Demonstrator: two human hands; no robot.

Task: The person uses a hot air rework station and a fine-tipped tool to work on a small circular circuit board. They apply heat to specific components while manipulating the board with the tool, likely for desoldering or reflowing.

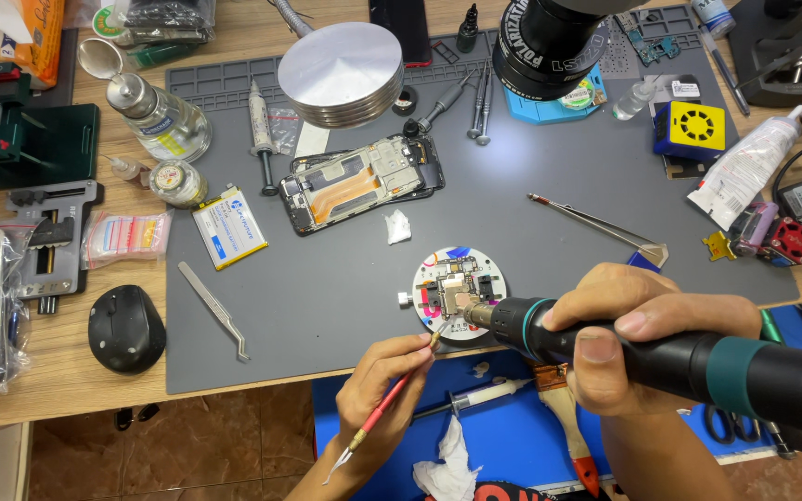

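My right hand [647, 320] grips one hot-air gun [698, 357], nozzle just beside the small circuit board [458, 292] on the round white holder [459, 289]. My left hand's [387, 380] fingers pinch one red-handled tweezers [392, 404], tip touching the board. Best, I judge, to steady both hands. Beyond the holder: one opened phone [362, 181], two loose tweezers.

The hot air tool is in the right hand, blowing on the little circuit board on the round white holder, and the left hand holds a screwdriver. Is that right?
Nearly. The head view shows the left hand holding red-handled tweezers, not a screwdriver. The rest stands: the right hand grips the hot air tool, aimed at the circuit board on the round white holder.
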